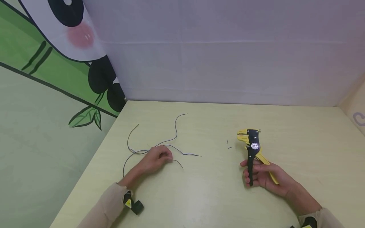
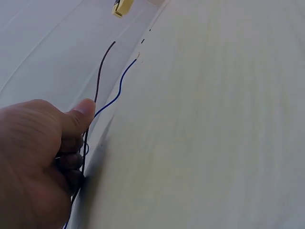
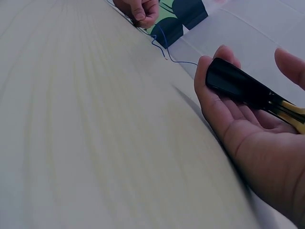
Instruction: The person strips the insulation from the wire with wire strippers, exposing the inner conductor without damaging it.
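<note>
My left hand (image 1: 157, 158) pinches a thin dark wire (image 2: 99, 71) between thumb and curled fingers, and its free end sticks out past the thumb. Blue wire (image 1: 176, 126) spreads over the table around this hand, with bare tips showing at two ends. On the right, my right hand (image 1: 273, 180) holds yellow-and-black wire strippers (image 1: 253, 142) by the handles, head pointing away from me and jaws parted with nothing between them. In the right wrist view the fingers curl round the black handle (image 3: 238, 85), while the thumb stands off it.
Two short dark scraps, one of them upright in view (image 1: 227, 142), lie on the pale wooden table (image 1: 211, 190) left of the strippers. A plain cloth backdrop (image 1: 222, 63) stands along the far edge. A printed green-and-white sheet (image 1: 34, 142) hangs at the left.
</note>
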